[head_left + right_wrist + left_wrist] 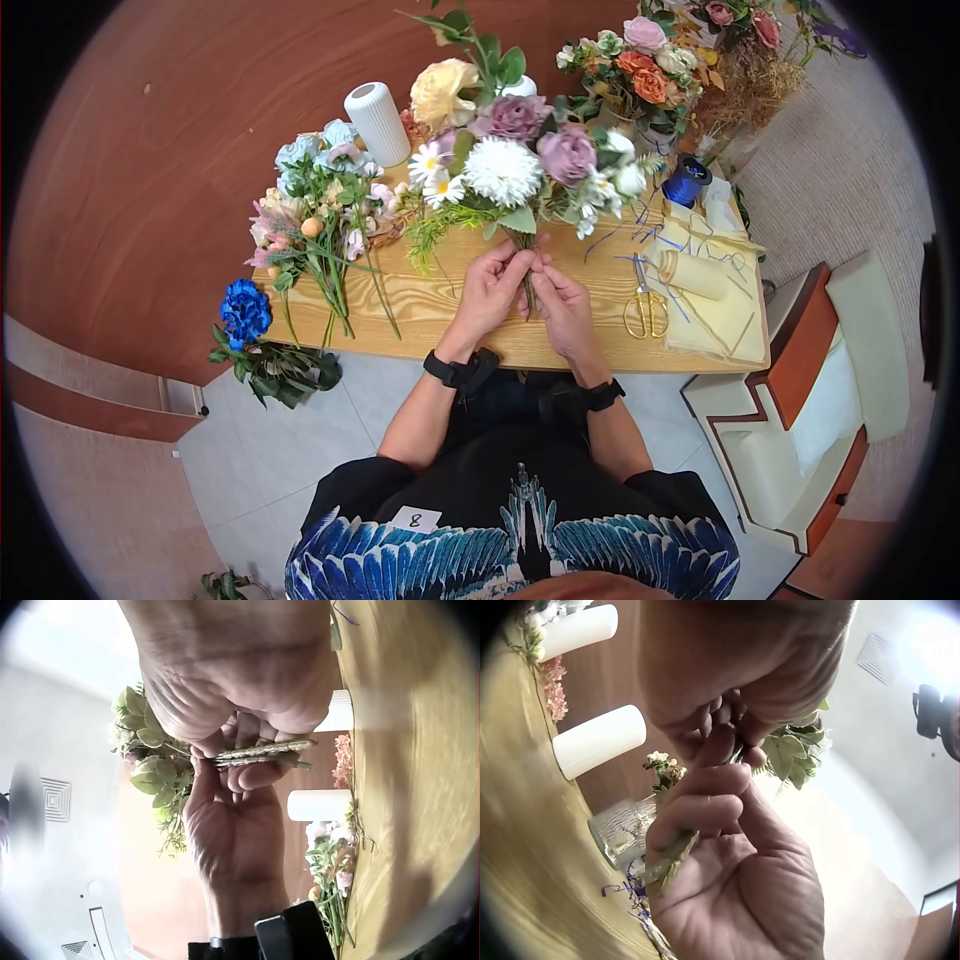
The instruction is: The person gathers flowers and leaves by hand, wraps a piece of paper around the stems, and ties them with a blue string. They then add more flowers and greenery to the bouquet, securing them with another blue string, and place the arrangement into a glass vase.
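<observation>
Over the front of the table, a mixed bouquet (503, 172) of mauve roses, a white chrysanthemum, daisies and a cream rose stands upright in both hands, blooms away from the body. My left hand (493, 287) grips its bundled stems (262, 754) just beneath the leaves. Facing it from the other side, my right hand (563, 308) has its thumb and fingertips pinched at the same stems. In the left wrist view the right hand (742, 877) shows its palm, with fingertips meeting those of the left. The stem ends stick out past the fingers in the right wrist view.
Loose flowers (320, 215) lie left on the table (400, 310), near a white ribbed vase (377, 124). To the right are gold-handled scissors (645, 312), cream wrapping paper (715, 320) and a blue ribbon spool (687, 181). Orange and pink flowers (645, 80) stand behind.
</observation>
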Demonstrator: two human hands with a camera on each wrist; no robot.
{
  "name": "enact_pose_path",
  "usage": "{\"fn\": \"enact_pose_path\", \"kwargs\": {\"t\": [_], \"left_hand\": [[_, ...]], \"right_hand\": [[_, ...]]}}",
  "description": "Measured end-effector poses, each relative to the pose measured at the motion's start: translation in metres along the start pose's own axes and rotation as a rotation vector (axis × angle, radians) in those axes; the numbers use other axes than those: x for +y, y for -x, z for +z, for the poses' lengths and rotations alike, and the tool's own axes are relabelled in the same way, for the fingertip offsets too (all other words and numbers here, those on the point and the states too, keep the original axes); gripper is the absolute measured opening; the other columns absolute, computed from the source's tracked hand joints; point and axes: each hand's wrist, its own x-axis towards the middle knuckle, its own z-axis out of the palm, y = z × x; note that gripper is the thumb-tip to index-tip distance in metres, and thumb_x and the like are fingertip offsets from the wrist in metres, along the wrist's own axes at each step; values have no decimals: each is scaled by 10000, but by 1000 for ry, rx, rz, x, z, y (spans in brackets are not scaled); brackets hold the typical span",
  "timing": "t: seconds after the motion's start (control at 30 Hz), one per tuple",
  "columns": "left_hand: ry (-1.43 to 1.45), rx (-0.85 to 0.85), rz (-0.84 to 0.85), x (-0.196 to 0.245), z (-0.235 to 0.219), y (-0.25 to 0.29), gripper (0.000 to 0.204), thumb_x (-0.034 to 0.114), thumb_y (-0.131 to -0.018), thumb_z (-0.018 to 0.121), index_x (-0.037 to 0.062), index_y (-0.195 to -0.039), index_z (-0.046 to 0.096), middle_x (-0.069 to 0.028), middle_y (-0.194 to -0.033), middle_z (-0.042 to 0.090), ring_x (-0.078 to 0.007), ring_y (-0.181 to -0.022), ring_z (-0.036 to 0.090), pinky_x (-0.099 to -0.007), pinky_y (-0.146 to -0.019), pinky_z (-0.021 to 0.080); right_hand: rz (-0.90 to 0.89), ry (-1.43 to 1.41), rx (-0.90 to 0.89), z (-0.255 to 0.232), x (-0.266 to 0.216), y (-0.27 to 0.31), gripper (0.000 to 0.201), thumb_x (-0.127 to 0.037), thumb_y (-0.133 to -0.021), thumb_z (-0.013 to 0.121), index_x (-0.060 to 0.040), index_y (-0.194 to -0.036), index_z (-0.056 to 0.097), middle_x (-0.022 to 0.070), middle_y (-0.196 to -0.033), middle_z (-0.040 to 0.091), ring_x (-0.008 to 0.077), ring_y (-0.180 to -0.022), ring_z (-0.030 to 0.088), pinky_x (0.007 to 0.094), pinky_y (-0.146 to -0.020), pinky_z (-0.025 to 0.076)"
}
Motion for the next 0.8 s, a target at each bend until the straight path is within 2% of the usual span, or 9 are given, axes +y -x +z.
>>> {"fn": "enact_pose_path", "kwargs": {"t": [0.1,0.17,0.2,0.3,0.37,0.53,0.6,0.73,0.8], "left_hand": [[-2,-31,-12,-7,-7,-2,231,168,-1016,525,-48,-1027,607,-114,-1011,662,-124,-645,596,-256,-507,487],[21,-77,6,-10,-7,0,239,153,-1016,506,-24,-1137,613,-99,-1033,684,-87,-575,563,-231,-485,470],[19,-79,10,-10,-7,0,239,153,-1016,506,-24,-1137,613,-99,-1033,684,-87,-575,563,-231,-485,470],[23,-28,-2,-11,-5,3,237,145,-1011,513,-26,-1137,618,-97,-1036,684,-88,-580,562,-236,-500,475],[45,-7,6,-12,-4,2,233,139,-1010,510,-26,-1126,626,-90,-1015,689,-86,-580,559,-234,-499,471],[7,30,7,-11,-1,1,226,145,-1006,516,-17,-1091,648,-60,-916,686,-75,-585,556,-225,-497,455],[8,13,18,-16,-4,0,243,163,-1006,542,-35,-1131,606,-99,-974,661,-125,-628,569,-257,-503,475],[-61,47,-28,-23,-10,-1,226,152,-1003,543,-36,-1102,621,-92,-950,669,-118,-681,596,-249,-553,500],[-26,79,2,-21,-5,-1,206,135,-997,551,-37,-1066,641,-80,-935,674,-112,-764,623,-236,-641,516]], "right_hand": [[-74,103,-39,0,4,-3,242,-142,-1018,530,39,-1136,639,30,-865,636,86,-712,585,235,-626,474],[-120,118,53,5,6,0,233,-130,-1016,530,44,-1115,649,34,-830,633,82,-714,581,232,-626,473],[-124,118,52,4,5,0,233,-130,-1016,530,44,-1115,649,34,-830,633,82,-714,581,232,-626,473],[-114,141,-3,1,5,-1,220,-118,-1008,543,45,-1109,651,35,-812,630,83,-712,577,231,-630,467],[-73,27,8,-2,10,-4,203,-100,-999,553,45,-1099,654,33,-811,628,83,-708,569,232,-633,460],[-22,-45,9,-8,17,-8,191,-88,-994,556,43,-1090,657,28,-800,624,82,-701,564,235,-634,455],[-14,-71,5,-8,19,-9,192,-89,-995,554,42,-1090,657,26,-798,623,82,-698,563,235,-632,456],[-86,139,34,1,15,-2,195,-94,-995,559,43,-1095,656,20,-801,624,73,-684,557,223,-614,457],[-119,241,56,3,16,-4,194,-94,-994,562,42,-1097,655,16,-798,622,70,-675,555,218,-607,457]]}}
